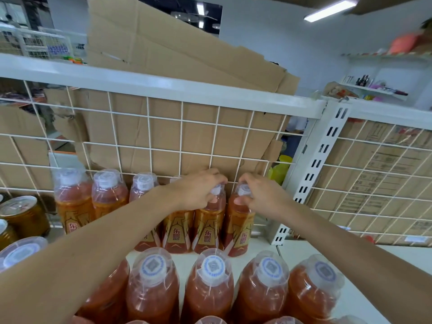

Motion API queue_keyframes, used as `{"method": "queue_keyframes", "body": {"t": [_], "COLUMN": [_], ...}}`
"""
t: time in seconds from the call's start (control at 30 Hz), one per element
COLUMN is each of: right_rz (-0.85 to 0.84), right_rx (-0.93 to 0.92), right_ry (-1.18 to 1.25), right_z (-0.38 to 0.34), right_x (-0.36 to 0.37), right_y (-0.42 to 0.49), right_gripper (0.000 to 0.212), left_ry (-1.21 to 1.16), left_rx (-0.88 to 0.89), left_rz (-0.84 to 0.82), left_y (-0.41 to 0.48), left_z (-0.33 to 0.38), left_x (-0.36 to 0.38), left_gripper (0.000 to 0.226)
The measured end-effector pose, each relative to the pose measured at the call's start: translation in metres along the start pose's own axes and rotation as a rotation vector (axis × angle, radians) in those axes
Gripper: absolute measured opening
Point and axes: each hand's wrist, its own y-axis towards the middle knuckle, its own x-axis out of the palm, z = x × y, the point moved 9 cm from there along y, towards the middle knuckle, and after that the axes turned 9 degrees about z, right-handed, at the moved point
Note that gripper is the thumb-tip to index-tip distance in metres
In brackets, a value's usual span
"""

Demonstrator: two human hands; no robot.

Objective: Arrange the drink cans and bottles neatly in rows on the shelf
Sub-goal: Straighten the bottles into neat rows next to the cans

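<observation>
Two back-row bottle caps (244, 190) under fingers (250, 180)

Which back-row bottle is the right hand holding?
The rightmost back-row bottle, beside the slotted upright: the right hand pinches its cap. The left hand grips the neighbouring bottle.

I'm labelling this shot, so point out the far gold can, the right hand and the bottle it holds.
far gold can (28, 222): head view, its side wall.
right hand (264, 192): head view, back of the hand.
bottle (239, 230): head view, its label.
</observation>
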Motion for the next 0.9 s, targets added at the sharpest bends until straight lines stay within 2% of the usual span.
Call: {"method": "queue_keyframes", "body": {"t": [0.2,0.5,0.63,0.8,0.9], "right_rz": [0.059,0.132,0.073,-0.137,-0.051], "right_rx": [0.074,0.054,0.052,0.086,0.060], "right_ry": [0.031,0.011,0.036,0.267,0.188], "right_z": [0.002,-0.001,0.003,0.008,0.006], "right_x": [-0.002,-0.002,-0.002,-0.010,-0.039], "right_y": [-0.001,-0.001,0.001,-0.013,-0.032], "right_gripper": [0.048,0.049,0.054,0.072,0.066], "left_ry": [0.015,0.080,0.124,0.273,0.277], "left_rx": [0.011,0.037,0.051,0.091,0.062], "left_rz": [0.014,0.037,0.032,-0.005,-0.020], "left_y": [0.001,0.002,0.000,0.000,-0.006], "left_z": [0.001,0.005,0.005,0.011,0.012], "left_x": [0.000,0.001,0.001,-0.011,-0.027], "left_gripper": [0.050,0.051,0.052,0.055,0.057]}}
